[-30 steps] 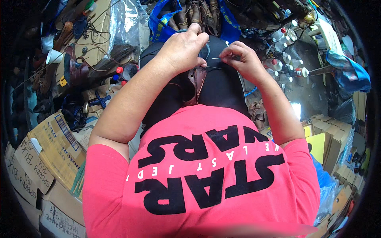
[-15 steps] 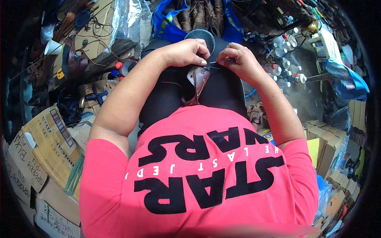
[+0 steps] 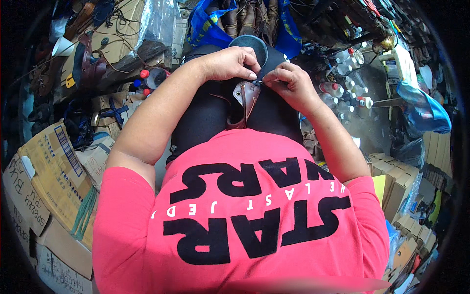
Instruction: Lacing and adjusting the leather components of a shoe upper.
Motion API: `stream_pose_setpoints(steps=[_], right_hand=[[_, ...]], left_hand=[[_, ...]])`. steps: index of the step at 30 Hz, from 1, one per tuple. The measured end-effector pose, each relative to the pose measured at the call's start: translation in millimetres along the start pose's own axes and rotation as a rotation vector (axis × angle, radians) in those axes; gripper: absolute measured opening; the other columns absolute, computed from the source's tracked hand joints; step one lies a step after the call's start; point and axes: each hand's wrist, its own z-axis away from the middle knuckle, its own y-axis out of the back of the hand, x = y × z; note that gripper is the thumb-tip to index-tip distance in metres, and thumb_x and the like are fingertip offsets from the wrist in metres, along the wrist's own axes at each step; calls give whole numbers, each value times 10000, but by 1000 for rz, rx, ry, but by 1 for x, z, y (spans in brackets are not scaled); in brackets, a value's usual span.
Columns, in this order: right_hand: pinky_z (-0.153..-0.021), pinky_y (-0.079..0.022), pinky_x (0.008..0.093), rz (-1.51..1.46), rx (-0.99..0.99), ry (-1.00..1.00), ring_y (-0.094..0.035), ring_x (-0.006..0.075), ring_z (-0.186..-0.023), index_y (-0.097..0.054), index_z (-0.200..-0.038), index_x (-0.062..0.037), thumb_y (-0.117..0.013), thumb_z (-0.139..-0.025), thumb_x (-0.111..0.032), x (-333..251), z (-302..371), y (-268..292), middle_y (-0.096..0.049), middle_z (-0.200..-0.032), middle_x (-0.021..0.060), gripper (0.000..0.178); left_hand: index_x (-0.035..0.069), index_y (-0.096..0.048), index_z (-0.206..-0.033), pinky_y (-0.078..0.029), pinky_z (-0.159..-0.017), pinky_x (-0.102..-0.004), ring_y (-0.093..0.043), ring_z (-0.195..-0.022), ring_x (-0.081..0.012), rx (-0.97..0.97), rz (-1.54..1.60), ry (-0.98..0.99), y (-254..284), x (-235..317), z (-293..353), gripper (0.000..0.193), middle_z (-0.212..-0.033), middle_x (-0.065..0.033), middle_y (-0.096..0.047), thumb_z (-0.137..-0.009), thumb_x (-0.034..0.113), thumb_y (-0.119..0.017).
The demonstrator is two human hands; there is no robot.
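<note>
On my lap, between my black-trousered thighs, lies a brown leather shoe (image 3: pixel 248 92) with a pale-lined flap, an eyelet and a leather lace. A rounded dark grey piece (image 3: pixel 254 44) extends from its far end; I cannot tell whether the two are joined. My left hand (image 3: pixel 234 63) is closed, thumb and fingers pinching the shoe where leather and grey piece meet. Just to the right, my right hand (image 3: pixel 290 84) is closed in a pinch with its fingertips at the same spot. What those fingertips hold is hidden.
Beyond my knees stands a blue bag (image 3: pixel 208 30) of brown bundled forms. Several bottles (image 3: pixel 333 89) sit on the floor at right. Cardboard boxes (image 3: pixel 46 169) crowd the left, with leather pieces (image 3: pixel 88 66) above them. More cartons (image 3: pixel 389 174) are stacked at right.
My right hand has moved left and slightly down, up to the shoe. The thin pale strand between its fingers and the shoe no longer shows. My left hand keeps its pinch.
</note>
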Motion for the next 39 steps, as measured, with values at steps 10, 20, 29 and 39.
stream_pose_setpoints(steps=[10,20,29,39], right_hand=[[-690,-473,383,182,2,88,-609,278,-771,-705,-907,-173,-674,-747,-83,-13,3,2,-602,-804,80,186],[-741,-455,393,585,-351,146,-599,294,-866,-679,-897,-88,-571,-756,-57,-56,-31,16,-600,-909,123,180],[-728,-501,427,502,-278,21,-639,333,-813,-677,-863,-60,-621,-783,-125,-48,-31,-3,-633,-875,164,117],[-708,-466,238,-423,-114,-559,-553,78,-769,-685,-960,-31,-661,-872,-222,-22,-19,3,-610,-776,45,212]], left_hand=[[75,-707,-1017,-432,-823,-289,-543,-877,-177,-129,-87,37,9,5,-2,217,-889,-50,-534,-809,127,-676],[79,-687,-948,-478,-766,-344,-590,-843,-285,20,-401,-153,7,9,-3,272,-862,-109,-581,-688,-1,-688],[64,-673,-864,-487,-747,-338,-599,-845,-277,210,-367,-172,7,5,2,271,-878,-87,-569,-610,-3,-738],[134,-569,-1218,-483,-884,-409,-573,-1011,-360,568,-544,133,-10,30,54,593,-1148,-121,-511,-668,160,-787]])
